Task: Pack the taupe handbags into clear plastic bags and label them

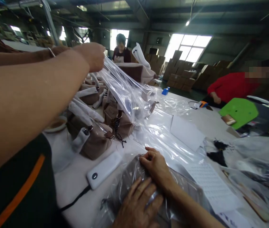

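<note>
A brown-grey handbag [131,171] lies in a clear plastic bag [112,193] at the bottom of the view. On top of it, my left hand [140,202] rests flat with its fingers slightly spread. My right hand [157,166] is just beyond, thumb and forefinger pinching the plastic bag near the handbag's upper edge. A co-worker's hand [93,55], reaching in from the left, holds up another clear plastic bag [125,85] over several similar handbags [97,142] with wrapped handles.
A white device [103,171] with a black cable lies to the left on the table [77,186]. Printed sheets [214,186] and a white sheet [188,133] lie to the right, near black tassels [217,155] and a green board [240,112]. Two other people are farther back.
</note>
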`<state>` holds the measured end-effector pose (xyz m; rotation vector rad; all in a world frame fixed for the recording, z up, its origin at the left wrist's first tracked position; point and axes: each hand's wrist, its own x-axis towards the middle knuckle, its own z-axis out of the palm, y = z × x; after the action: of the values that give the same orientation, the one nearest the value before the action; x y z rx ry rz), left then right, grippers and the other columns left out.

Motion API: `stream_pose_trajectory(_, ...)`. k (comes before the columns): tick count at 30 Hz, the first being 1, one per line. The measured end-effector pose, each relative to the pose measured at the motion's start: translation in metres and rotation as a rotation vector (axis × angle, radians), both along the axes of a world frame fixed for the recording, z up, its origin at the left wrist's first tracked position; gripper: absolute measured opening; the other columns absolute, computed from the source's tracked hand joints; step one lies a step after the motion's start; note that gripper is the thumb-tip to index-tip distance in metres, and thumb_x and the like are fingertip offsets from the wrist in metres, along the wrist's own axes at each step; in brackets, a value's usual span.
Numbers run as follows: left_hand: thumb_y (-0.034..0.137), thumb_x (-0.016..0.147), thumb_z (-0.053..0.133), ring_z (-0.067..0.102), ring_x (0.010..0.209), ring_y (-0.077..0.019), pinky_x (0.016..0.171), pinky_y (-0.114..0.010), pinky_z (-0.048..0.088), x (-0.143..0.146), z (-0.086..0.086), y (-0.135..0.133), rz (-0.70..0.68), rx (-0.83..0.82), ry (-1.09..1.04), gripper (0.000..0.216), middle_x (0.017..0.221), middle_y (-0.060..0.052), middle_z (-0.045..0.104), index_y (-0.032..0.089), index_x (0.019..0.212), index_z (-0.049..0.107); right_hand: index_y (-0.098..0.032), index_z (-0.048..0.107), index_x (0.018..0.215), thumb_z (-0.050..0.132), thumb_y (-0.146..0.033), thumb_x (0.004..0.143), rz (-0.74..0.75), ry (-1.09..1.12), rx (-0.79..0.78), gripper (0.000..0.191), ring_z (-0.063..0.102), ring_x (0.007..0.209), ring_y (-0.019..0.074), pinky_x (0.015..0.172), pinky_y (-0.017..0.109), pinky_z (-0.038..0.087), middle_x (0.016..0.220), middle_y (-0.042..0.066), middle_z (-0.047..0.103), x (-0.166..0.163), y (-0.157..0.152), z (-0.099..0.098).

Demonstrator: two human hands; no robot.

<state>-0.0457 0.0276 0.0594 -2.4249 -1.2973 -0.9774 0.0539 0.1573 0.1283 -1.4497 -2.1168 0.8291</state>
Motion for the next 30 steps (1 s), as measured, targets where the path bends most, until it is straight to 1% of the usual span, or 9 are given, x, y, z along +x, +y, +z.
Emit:
stream_pose_trajectory(2, 0.044, 0.094, 0.056, 0.051, 0.131, -0.0293, 0.109, -0.048, 0.048, 0.001, 0.006, -0.002, -0.028, -0.081, -0.028, 0.054, 0.136, -0.011, 0.06, 0.018, 0.141, 0.049, -0.021, 0.066, 0.065, 0.062, -0.025, 0.081, 0.016, -0.028, 0.023, 0.017, 0.06, 0.117, 0.0282, 0.1, 0.04, 0.046, 0.121, 0.012, 0.066, -0.001, -0.002, -0.002)
stream_pose_trajectory(5, 0.033, 0.091, 0.06, 0.045, 0.137, -0.0306, 0.112, -0.052, 0.044, 0.001, 0.019, -0.007, -0.062, -0.226, -0.044, 0.058, 0.144, -0.012, 0.053, 0.018, 0.145, 0.044, -0.019, 0.064, 0.082, 0.065, -0.027, 0.078, -0.035, -0.079, 0.073, 0.009, 0.064, 0.097, 0.0247, 0.089, 0.038, 0.05, 0.114, 0.011, 0.062, -0.002, 0.001, -0.004)
stream_pose_trajectory(7, 0.027, 0.092, 0.058, 0.04, 0.142, -0.0293, 0.115, -0.053, 0.039, -0.003, 0.025, -0.009, -0.072, -0.287, -0.059, 0.057, 0.149, -0.011, 0.049, 0.021, 0.146, 0.041, -0.018, 0.061, 0.101, 0.071, -0.034, 0.074, -0.087, -0.078, 0.06, 0.033, 0.064, 0.094, 0.024, 0.085, 0.038, 0.052, 0.113, 0.01, 0.061, 0.001, 0.005, 0.0)
stream_pose_trajectory(10, 0.034, 0.096, 0.055, 0.035, 0.145, -0.0286, 0.118, -0.054, 0.034, -0.013, 0.027, -0.008, -0.099, -0.297, -0.062, 0.055, 0.152, -0.011, 0.046, 0.023, 0.148, 0.04, -0.015, 0.052, 0.128, 0.073, -0.046, 0.076, -0.066, -0.011, 0.012, 0.063, 0.059, 0.115, 0.0279, 0.098, 0.04, 0.049, 0.13, 0.015, 0.057, 0.017, 0.005, 0.022)
stream_pose_trajectory(14, 0.056, 0.098, 0.044, 0.03, 0.147, -0.0316, 0.12, -0.056, 0.026, -0.028, 0.019, -0.007, -0.094, -0.227, -0.036, 0.069, 0.155, -0.014, 0.041, 0.02, 0.154, 0.029, -0.018, 0.047, 0.142, 0.051, -0.05, 0.096, 0.047, -0.106, 0.228, 0.056, 0.041, 0.139, 0.029, 0.118, 0.05, 0.029, 0.148, 0.013, 0.049, 0.056, -0.033, 0.045)
stream_pose_trajectory(18, 0.046, 0.103, 0.035, 0.032, 0.146, -0.0302, 0.119, -0.053, 0.026, -0.023, 0.006, -0.003, 0.097, -0.223, -0.101, 0.057, 0.154, -0.015, 0.042, 0.017, 0.152, 0.034, -0.021, 0.043, 0.147, 0.044, -0.045, 0.101, 0.081, -0.302, 0.411, 0.052, 0.03, 0.147, 0.0279, 0.122, 0.055, 0.017, 0.154, 0.01, 0.043, 0.084, -0.082, 0.013)
stream_pose_trajectory(22, 0.043, 0.104, 0.031, 0.034, 0.145, -0.0305, 0.119, -0.055, 0.025, -0.011, 0.004, 0.002, 0.187, -0.277, -0.156, 0.054, 0.152, -0.017, 0.044, 0.015, 0.15, 0.037, -0.018, 0.041, 0.149, 0.047, -0.042, 0.1, 0.071, -0.361, 0.454, 0.055, 0.025, 0.149, 0.0282, 0.123, 0.056, 0.013, 0.156, 0.01, 0.04, 0.087, -0.088, -0.023)
stream_pose_trajectory(27, 0.057, 0.098, 0.039, 0.024, 0.15, -0.0306, 0.12, -0.054, 0.024, -0.046, 0.007, -0.032, 0.278, -0.329, -0.383, 0.07, 0.16, -0.018, 0.029, 0.016, 0.154, 0.026, -0.018, 0.029, 0.154, 0.041, -0.046, 0.101, 0.072, -0.2, 0.458, 0.061, 0.024, 0.149, 0.0277, 0.122, 0.057, 0.019, 0.158, 0.013, 0.036, 0.105, -0.092, -0.008)
stream_pose_trajectory(30, 0.063, 0.09, 0.048, 0.03, 0.146, -0.0347, 0.118, -0.057, 0.027, -0.077, -0.005, -0.073, 0.438, -0.555, -0.584, 0.081, 0.157, -0.02, 0.033, 0.014, 0.152, 0.027, -0.022, 0.03, 0.152, 0.048, -0.047, 0.098, 0.057, -0.136, 0.523, 0.062, 0.031, 0.146, 0.0287, 0.119, 0.057, 0.029, 0.156, 0.013, 0.038, 0.135, -0.127, 0.003)
